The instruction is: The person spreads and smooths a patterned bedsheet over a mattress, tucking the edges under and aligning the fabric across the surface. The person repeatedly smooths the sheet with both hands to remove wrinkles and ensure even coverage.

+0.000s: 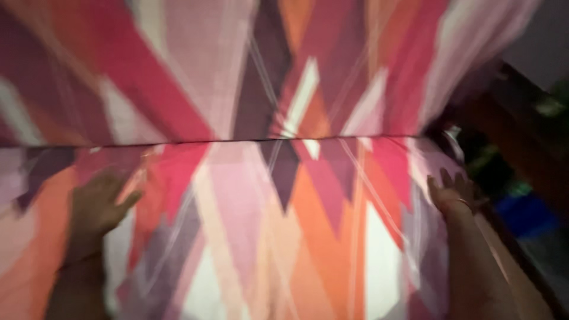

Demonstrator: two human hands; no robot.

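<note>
A large sheet of cloth (284, 195) with pink, red, orange, white and purple angular shapes fills nearly the whole head view; the picture is blurred by motion. A fold line runs across it at mid height. My left hand (98, 207) lies on the cloth at the left, fingers spread and flat. My right hand (451, 192) is at the cloth's right edge, fingers curled at the fabric; a ring shows on one finger. Whether the right hand pinches the cloth is unclear.
Beyond the cloth's right edge lies a dark area with a dark wooden edge (521, 112), and blurred blue (524, 213) and green (548, 106) things. A pale wall patch shows at the top right.
</note>
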